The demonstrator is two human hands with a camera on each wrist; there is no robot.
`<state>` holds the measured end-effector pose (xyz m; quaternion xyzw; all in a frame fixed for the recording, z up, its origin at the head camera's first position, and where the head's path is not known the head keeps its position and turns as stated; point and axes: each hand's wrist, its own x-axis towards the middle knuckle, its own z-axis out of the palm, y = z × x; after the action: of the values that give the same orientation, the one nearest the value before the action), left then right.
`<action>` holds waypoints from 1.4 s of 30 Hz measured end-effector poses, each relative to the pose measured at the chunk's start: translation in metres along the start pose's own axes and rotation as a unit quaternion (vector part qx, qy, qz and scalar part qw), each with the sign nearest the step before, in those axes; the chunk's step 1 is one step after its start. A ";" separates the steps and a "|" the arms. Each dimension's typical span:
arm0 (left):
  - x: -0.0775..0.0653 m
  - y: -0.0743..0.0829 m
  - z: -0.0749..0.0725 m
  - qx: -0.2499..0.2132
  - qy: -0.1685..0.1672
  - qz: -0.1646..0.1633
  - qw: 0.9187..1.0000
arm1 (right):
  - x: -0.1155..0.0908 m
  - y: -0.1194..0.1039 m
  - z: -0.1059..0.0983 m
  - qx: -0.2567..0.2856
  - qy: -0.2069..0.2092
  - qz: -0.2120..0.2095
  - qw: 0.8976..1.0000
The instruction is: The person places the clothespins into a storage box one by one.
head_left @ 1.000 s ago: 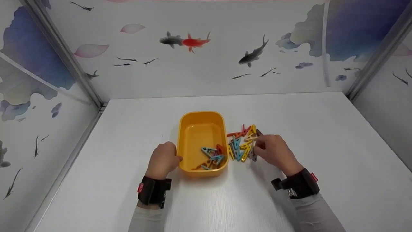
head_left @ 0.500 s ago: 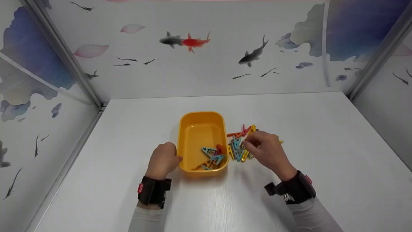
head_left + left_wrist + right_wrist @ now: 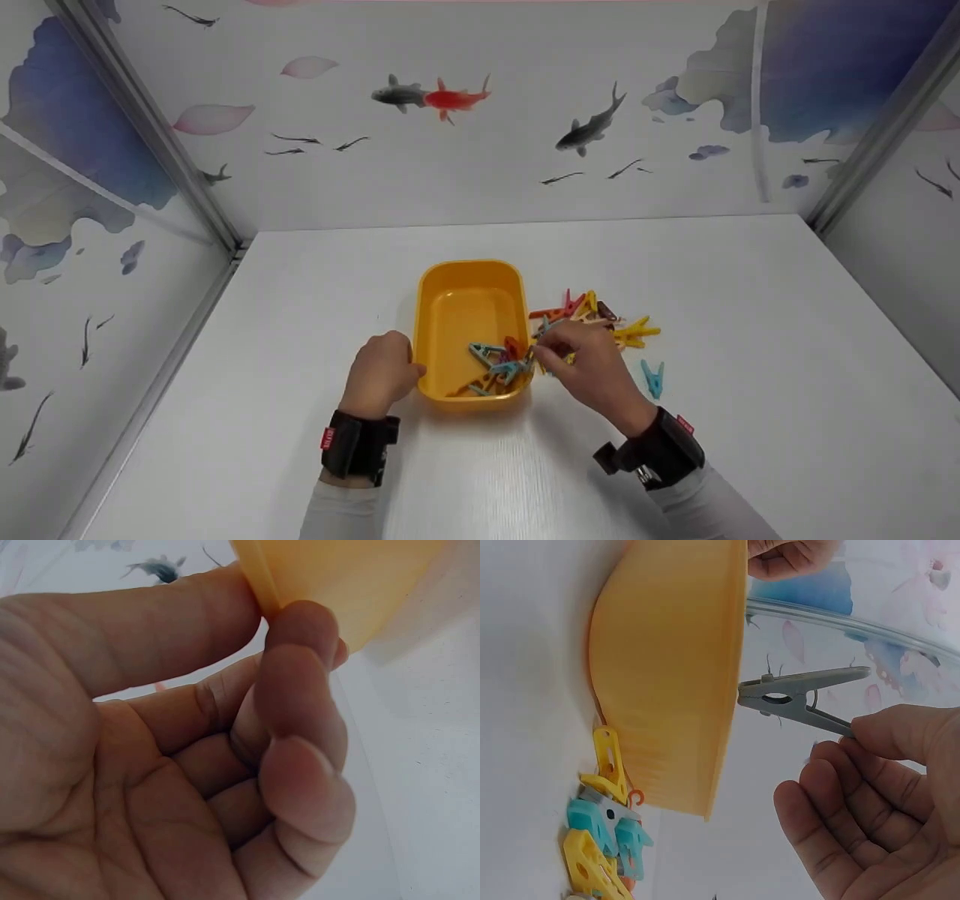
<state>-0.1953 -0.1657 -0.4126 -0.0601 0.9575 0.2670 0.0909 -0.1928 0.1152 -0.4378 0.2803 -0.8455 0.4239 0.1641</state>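
Observation:
A yellow plastic bin point(image 3: 469, 307) stands on the white table with several coloured clothespins point(image 3: 504, 367) in its near right corner. My left hand point(image 3: 380, 373) pinches the bin's left rim between thumb and curled fingers point(image 3: 300, 690). At the opposite rim, my right hand point(image 3: 592, 367) pinches a grey clothespin point(image 3: 802, 694) by the end of one leg. In the right wrist view its nose end is right at the rim, and its other leg is free. The pile of clothespins point(image 3: 570, 304) beside the bin is partly hidden under my right hand.
A yellow clothespin point(image 3: 636, 332) lies at the right side of the pile. Apart from it, a blue clothespin point(image 3: 653, 379) rests nearer to me. Printed panels with fish close off the back point(image 3: 480, 172) and both sides of the table.
My right hand has moved left from the pile to the bin's right rim, now with the grey clothespin. The blue clothespin at the right has come into sight. The left hand stays put.

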 end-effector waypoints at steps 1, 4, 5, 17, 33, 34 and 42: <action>0.000 0.000 0.000 0.000 0.000 0.001 1.000 | 0.000 0.000 0.001 0.001 -0.004 0.004 1.000; 0.000 0.000 0.000 0.002 0.001 0.002 1.000 | 0.000 -0.001 0.003 0.004 -0.014 0.018 1.000; 0.000 0.000 0.000 0.003 0.002 0.003 1.000 | 0.000 -0.001 0.003 0.005 -0.015 0.022 1.000; -0.001 -0.001 0.000 0.012 0.015 0.018 1.000 | 0.003 0.004 -0.014 -0.010 -0.003 0.034 0.999; 0.000 -0.001 0.001 0.004 0.008 0.009 1.000 | 0.000 0.024 -0.059 -0.072 -0.017 0.114 0.991; 0.001 0.000 0.001 0.004 0.008 0.009 1.000 | -0.001 0.027 -0.062 -0.079 -0.018 0.119 0.990; 0.001 0.000 0.000 -0.002 0.004 0.003 1.000 | -0.007 0.049 -0.087 -0.119 -0.045 0.172 0.977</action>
<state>-0.1964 -0.1658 -0.4130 -0.0583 0.9575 0.2690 0.0858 -0.2139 0.2114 -0.4209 0.1276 -0.9320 0.3290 0.0824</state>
